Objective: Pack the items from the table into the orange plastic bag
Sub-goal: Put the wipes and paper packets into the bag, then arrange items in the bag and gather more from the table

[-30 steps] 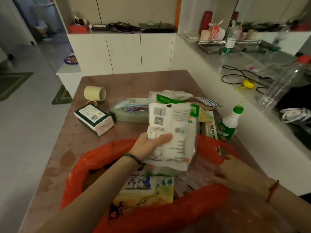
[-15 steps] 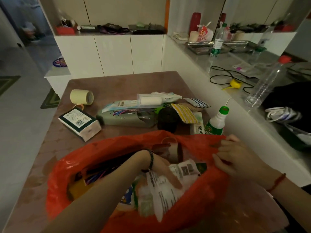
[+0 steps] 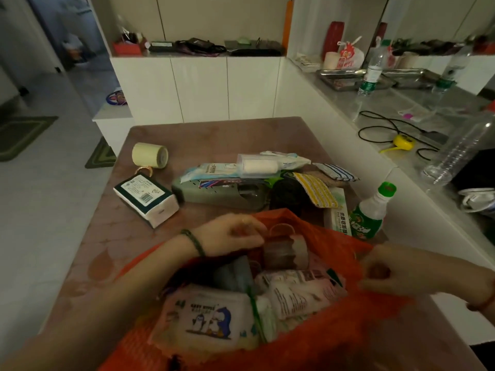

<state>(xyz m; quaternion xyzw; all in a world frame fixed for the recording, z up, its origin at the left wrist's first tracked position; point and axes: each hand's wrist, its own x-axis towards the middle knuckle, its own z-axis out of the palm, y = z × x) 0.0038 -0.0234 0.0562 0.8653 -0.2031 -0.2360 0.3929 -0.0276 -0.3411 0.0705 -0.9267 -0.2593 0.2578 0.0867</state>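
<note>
1. Lying open at the near middle of the table: orange plastic bag, with a penguin-print pack and a white printed pack inside
2. Pinching the bag's right rim with the right hand, blurred
3. Left hand at the far rim, fingers curled; cannot tell whether gripping anything
4. Unpacked on the table beyond: tissue box, pale tape roll, and green-capped bottle at right

Head-worn, steeply down, near table
</note>
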